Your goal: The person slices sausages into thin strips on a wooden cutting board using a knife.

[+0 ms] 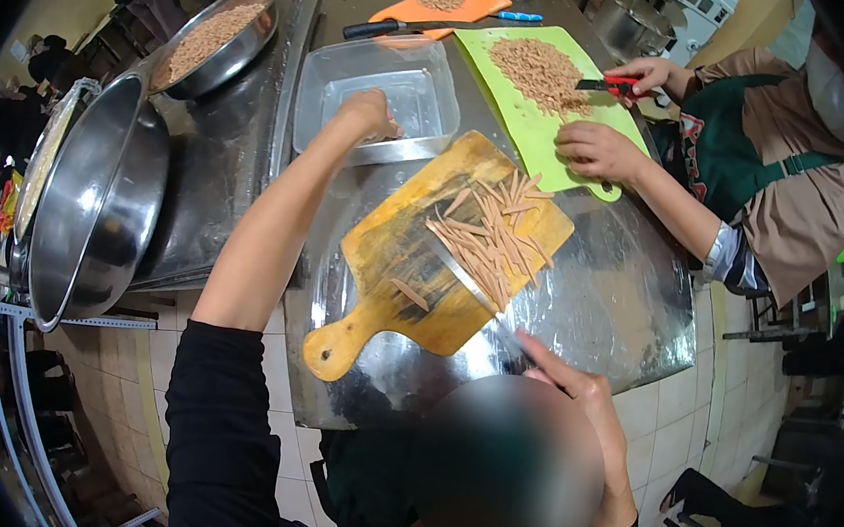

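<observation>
My left hand (pixel 369 116) reaches into a clear plastic container (pixel 307 113), its fingers bent around something too hidden to make out. My right hand (pixel 573 377) grips a knife (pixel 471 280), whose blade lies on a wooden board (pixel 389 236) beside a pile of thin brown strips (pixel 494 225). One loose strip (pixel 410 294) rests apart from the pile, left of the blade. The board's round handle points toward the lower left. A blurred round patch covers part of the view near my right wrist.
Across the right side, a co-worker's hands work with a red-handled knife (pixel 608 85) on a green board (pixel 591 168) with chopped brown pieces (pixel 539 71). An orange board (pixel 389 10) and black-handled knife (pixel 370 29) lie behind. Metal bowls (pixel 106 206) stand at left.
</observation>
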{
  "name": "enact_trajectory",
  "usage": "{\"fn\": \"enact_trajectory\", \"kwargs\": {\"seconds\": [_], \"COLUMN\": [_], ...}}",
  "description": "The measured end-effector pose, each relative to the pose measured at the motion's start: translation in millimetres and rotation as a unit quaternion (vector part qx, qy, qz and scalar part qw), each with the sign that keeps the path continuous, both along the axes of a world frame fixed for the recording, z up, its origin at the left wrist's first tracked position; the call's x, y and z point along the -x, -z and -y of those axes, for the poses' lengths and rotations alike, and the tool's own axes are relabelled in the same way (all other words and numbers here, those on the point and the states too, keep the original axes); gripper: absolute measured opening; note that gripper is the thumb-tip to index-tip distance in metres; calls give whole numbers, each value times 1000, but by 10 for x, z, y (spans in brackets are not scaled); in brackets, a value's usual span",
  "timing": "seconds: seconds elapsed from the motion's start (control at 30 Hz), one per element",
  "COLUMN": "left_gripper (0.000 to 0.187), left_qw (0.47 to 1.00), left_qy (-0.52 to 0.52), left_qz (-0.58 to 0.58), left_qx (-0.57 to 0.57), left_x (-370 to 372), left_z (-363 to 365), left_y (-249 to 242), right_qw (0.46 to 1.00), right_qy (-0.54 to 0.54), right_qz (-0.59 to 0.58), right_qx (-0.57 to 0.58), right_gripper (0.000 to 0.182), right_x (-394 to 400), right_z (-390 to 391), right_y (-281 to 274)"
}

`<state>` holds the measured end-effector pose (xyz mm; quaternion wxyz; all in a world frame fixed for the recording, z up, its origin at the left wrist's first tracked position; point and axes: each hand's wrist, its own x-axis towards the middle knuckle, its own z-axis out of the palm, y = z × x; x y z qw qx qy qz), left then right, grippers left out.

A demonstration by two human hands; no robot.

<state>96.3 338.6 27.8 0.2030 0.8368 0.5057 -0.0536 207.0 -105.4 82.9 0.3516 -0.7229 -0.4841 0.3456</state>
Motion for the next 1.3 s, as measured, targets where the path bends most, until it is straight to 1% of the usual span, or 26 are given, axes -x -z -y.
{"fn": "enact_trajectory", "kwargs": {"seconds": [0.07,0.1,0.13,0.17,0.23,0.3,0.37,0.43,0.47,0.5,0.57,0.63,0.7,0.8,0.9,1.0,1.1,1.2,1.3], "left_gripper": [60,58,56,53,44,35,27,24,23,22,18,17,20,22,22,24,32,38,34], "left_qw": [1000,1000,999,999,989,972,951,926,908,889,887,874,847,914,920,925,937,930,932], "left_qy": [-2,-4,-6,-9,-28,-32,-17,-5,0,5,-4,-57,-117,-122,-129,-117,-61,-17,-34], "left_qz": [4,18,33,48,142,227,305,375,412,448,432,427,457,375,369,361,339,341,322], "left_qx": [8,9,10,9,29,43,50,51,73,94,163,227,243,96,17,-14,-61,-138,-161], "left_x": [-19,-2,19,48,153,229,345,491,572,651,812,849,847,804,774,881,940,941,856], "left_z": [-39,-40,-36,-30,-9,140,463,876,1134,1397,1858,2336,2613,2842,2979,3078,3117,3090,3128], "left_y": [40,53,47,37,-33,-243,-629,-845,-904,-908,-742,-529,-116,57,-73,-49,-26,187,145], "right_qw": [997,994,989,988,984,984,984,984,986,990,995,997,999,999,999,999,1000,996,996], "right_qy": [-60,-91,-123,-123,-126,-98,-65,-32,-29,-20,-5,-6,-10,-27,-36,-32,-21,-54,-67], "right_qz": [37,55,84,98,125,146,163,176,164,143,99,73,43,17,12,-2,-3,53,52], "right_qx": [-18,-29,16,11,2,15,12,-6,-11,-6,5,14,17,16,-4,25,23,50,-19], "right_gripper": [45,46,49,49,48,47,46,45,44,44,44,43,42,42,45,46,49,52,59], "right_x": [57,89,101,122,143,106,54,-30,-85,-106,-109,-72,-37,25,81,105,180,208,252], "right_z": [67,91,76,61,24,-41,-91,-105,-95,-84,-59,-20,14,51,95,109,142,180,122], "right_y": [51,68,36,52,92,105,103,111,156,160,167,174,178,200,271,243,162,161,242]}}
